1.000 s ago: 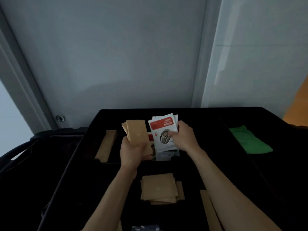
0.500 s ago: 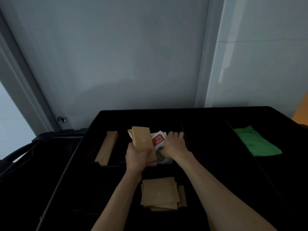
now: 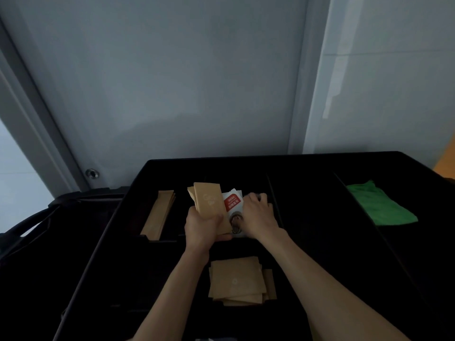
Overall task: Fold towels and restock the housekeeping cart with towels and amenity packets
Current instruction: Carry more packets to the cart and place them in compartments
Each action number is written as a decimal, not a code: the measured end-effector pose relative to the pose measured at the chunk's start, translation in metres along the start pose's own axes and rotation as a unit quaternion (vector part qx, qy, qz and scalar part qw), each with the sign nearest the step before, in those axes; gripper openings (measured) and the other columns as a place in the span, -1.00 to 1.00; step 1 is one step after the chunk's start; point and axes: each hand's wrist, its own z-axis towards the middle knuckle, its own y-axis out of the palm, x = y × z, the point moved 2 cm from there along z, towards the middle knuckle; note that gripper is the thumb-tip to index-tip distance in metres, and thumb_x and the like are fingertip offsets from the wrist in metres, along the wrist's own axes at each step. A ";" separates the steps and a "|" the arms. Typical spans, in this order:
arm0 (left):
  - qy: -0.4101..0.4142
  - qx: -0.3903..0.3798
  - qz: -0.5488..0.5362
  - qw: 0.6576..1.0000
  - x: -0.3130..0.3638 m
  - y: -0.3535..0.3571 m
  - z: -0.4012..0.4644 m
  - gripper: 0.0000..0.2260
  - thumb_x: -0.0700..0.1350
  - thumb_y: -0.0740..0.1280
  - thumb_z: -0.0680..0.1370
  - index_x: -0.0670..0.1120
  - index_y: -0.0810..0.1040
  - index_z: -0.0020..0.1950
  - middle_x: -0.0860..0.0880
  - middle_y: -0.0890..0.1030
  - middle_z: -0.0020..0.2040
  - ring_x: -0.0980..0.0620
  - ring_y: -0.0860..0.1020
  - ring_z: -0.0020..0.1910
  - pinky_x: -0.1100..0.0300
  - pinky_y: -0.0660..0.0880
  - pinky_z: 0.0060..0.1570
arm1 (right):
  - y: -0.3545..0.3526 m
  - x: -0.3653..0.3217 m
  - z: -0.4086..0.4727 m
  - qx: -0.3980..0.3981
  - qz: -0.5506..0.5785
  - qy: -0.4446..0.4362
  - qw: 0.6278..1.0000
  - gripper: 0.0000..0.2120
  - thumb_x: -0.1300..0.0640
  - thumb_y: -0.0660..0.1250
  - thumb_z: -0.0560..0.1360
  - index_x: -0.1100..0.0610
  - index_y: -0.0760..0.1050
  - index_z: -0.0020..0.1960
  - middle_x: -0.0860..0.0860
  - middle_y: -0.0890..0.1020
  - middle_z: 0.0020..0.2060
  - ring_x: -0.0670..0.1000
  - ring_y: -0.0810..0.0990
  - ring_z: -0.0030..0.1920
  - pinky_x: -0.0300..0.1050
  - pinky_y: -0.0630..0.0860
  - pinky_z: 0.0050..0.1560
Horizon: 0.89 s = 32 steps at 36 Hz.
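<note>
Lowered since a second ago, the right hand (image 3: 256,215) now presses the white-and-red sachets (image 3: 232,205) flat into the middle rear compartment of the black cart tray (image 3: 307,163), fingers spread on top, not clamped. Left hand (image 3: 203,226) is closed on upright kraft packets (image 3: 209,205) just beside them. Risk: releasing could let the sachets fan apart, or the kraft packets slip in among them.

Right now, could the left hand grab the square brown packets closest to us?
Probably not yet: the left hand is full, gripping tall brown packets. The path to the square brown packets looks free; nothing covers them.
</note>
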 end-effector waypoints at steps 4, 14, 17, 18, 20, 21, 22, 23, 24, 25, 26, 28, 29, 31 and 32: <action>0.003 0.005 -0.003 1.000 0.002 -0.001 -0.001 -0.61 -0.31 0.43 0.51 -0.18 0.43 0.30 -0.18 0.59 0.16 -0.19 0.66 0.03 0.00 0.65 -0.33 | -0.003 0.000 0.000 -0.001 -0.001 -0.012 1.000 -0.44 0.03 0.43 0.49 0.17 0.30 0.38 0.08 0.40 0.31 0.14 0.26 0.36 0.07 0.32 0.31; 0.002 0.029 -0.025 0.999 0.008 -0.012 -0.004 -0.63 -0.31 0.42 0.49 -0.17 0.46 0.26 -0.18 0.61 0.13 -0.18 0.66 0.02 -0.01 0.64 -0.34 | -0.009 -0.008 -0.002 -0.019 0.076 -0.053 0.995 -0.42 0.09 0.43 0.46 0.03 0.28 0.41 0.00 0.30 0.28 0.09 0.25 0.29 0.20 0.36 0.20; -0.002 0.028 -0.024 0.999 0.009 -0.016 -0.004 -0.65 -0.29 0.43 0.48 -0.19 0.49 0.24 -0.21 0.62 0.12 -0.20 0.68 -0.01 -0.05 0.65 -0.31 | -0.007 -0.003 -0.001 0.001 0.121 -0.067 0.990 -0.44 0.14 0.44 0.44 0.11 0.33 0.38 0.02 0.28 0.29 0.06 0.25 0.29 -0.02 0.39 0.25; -0.003 0.029 -0.024 0.999 0.008 -0.017 -0.004 -0.65 -0.28 0.43 0.48 -0.19 0.50 0.24 -0.22 0.63 0.12 -0.20 0.68 -0.01 -0.07 0.65 -0.30 | -0.006 -0.001 -0.002 0.016 0.138 -0.063 0.988 -0.44 0.17 0.45 0.44 0.13 0.33 0.37 0.02 0.27 0.29 0.05 0.25 0.29 -0.12 0.39 0.24; -0.002 0.027 -0.026 0.999 0.007 -0.017 -0.005 -0.65 -0.29 0.42 0.49 -0.19 0.49 0.26 -0.23 0.62 0.12 -0.22 0.68 -0.01 -0.09 0.66 -0.29 | -0.003 0.003 -0.003 0.045 0.197 -0.031 0.979 -0.43 0.22 0.45 0.43 0.13 0.32 0.38 0.03 0.26 0.29 0.03 0.30 0.27 -0.22 0.41 0.17; 0.000 0.025 -0.025 0.999 0.007 -0.017 -0.006 -0.65 -0.29 0.42 0.49 -0.19 0.49 0.26 -0.23 0.62 0.12 -0.22 0.68 -0.01 -0.09 0.66 -0.28 | -0.002 0.003 -0.003 0.052 0.240 -0.006 0.969 -0.43 0.24 0.45 0.43 0.13 0.32 0.38 0.03 0.27 0.27 0.00 0.35 0.23 -0.28 0.44 0.09; 0.000 0.022 -0.021 1.000 0.006 -0.017 -0.006 -0.64 -0.29 0.42 0.50 -0.19 0.48 0.27 -0.23 0.62 0.13 -0.22 0.68 0.00 -0.10 0.66 -0.27 | -0.001 0.002 -0.004 0.054 0.285 0.024 0.957 -0.44 0.26 0.45 0.43 0.14 0.32 0.36 0.02 0.28 0.24 -0.03 0.39 0.16 -0.37 0.43 -0.02; 0.000 0.021 -0.016 1.000 0.006 -0.016 -0.007 -0.64 -0.28 0.42 0.50 -0.19 0.48 0.28 -0.22 0.62 0.14 -0.21 0.67 0.01 -0.12 0.66 -0.26 | 0.001 0.001 -0.004 0.051 0.324 0.054 0.943 -0.49 0.26 0.44 0.43 0.15 0.36 0.32 0.02 0.32 0.20 -0.05 0.43 0.10 -0.43 0.42 -0.12; 0.000 0.020 -0.014 1.000 0.006 -0.015 -0.007 -0.64 -0.28 0.42 0.51 -0.19 0.47 0.29 -0.22 0.62 0.14 -0.21 0.67 0.02 -0.12 0.67 -0.25 | 0.003 0.000 -0.003 0.051 0.352 0.081 0.931 -0.59 0.27 0.43 0.43 0.19 0.42 0.25 0.05 0.38 0.18 -0.04 0.49 0.05 -0.41 0.46 -0.16; -0.002 0.018 -0.014 1.000 0.006 -0.014 -0.007 -0.64 -0.29 0.42 0.51 -0.20 0.47 0.28 -0.22 0.61 0.14 -0.21 0.67 0.02 -0.11 0.66 -0.25 | 0.003 0.000 -0.002 0.051 0.373 0.105 0.920 -0.71 0.27 0.39 0.43 0.22 0.50 0.15 0.11 0.47 0.16 0.01 0.55 0.03 -0.29 0.56 -0.13; -0.004 0.018 -0.015 1.000 0.006 -0.013 -0.007 -0.64 -0.29 0.42 0.51 -0.20 0.47 0.28 -0.21 0.61 0.14 -0.20 0.67 0.02 -0.09 0.66 -0.26 | 0.004 -0.002 -0.001 0.050 0.391 0.126 0.911 -0.80 0.27 0.35 0.45 0.25 0.54 0.07 0.17 0.54 0.14 0.07 0.60 0.02 -0.14 0.62 -0.05; -0.006 0.019 -0.009 1.000 0.006 -0.009 -0.007 -0.63 -0.29 0.43 0.50 -0.20 0.46 0.28 -0.20 0.60 0.14 -0.20 0.66 0.02 -0.06 0.66 -0.28 | 0.002 -0.009 0.000 0.029 0.400 0.145 0.905 -0.83 0.27 0.27 0.48 0.28 0.57 0.02 0.24 0.56 0.15 0.16 0.60 0.08 0.01 0.61 0.09; -0.006 0.018 -0.002 1.000 0.005 -0.007 -0.007 -0.62 -0.29 0.43 0.49 -0.20 0.45 0.28 -0.20 0.60 0.14 -0.20 0.66 0.02 -0.06 0.66 -0.29 | 0.002 -0.012 0.000 0.006 0.377 0.147 0.914 -0.79 0.24 0.25 0.50 0.29 0.57 0.06 0.24 0.54 0.19 0.19 0.55 0.16 0.04 0.55 0.19; -0.007 0.016 0.012 1.000 0.004 -0.003 -0.007 -0.61 -0.30 0.43 0.50 -0.21 0.44 0.30 -0.20 0.59 0.16 -0.21 0.65 0.03 -0.07 0.66 -0.29 | 0.001 -0.017 -0.001 -0.042 0.248 0.144 0.957 -0.67 0.11 0.23 0.53 0.25 0.51 0.22 0.23 0.42 0.31 0.23 0.36 0.31 0.06 0.35 0.35; -0.007 0.017 0.019 1.000 0.004 -0.001 -0.007 -0.60 -0.31 0.43 0.50 -0.20 0.43 0.31 -0.19 0.58 0.16 -0.22 0.64 0.04 -0.05 0.66 -0.31 | 0.001 -0.017 -0.002 -0.062 0.162 0.139 0.975 -0.60 0.02 0.22 0.54 0.22 0.46 0.29 0.22 0.36 0.35 0.24 0.28 0.35 0.09 0.26 0.37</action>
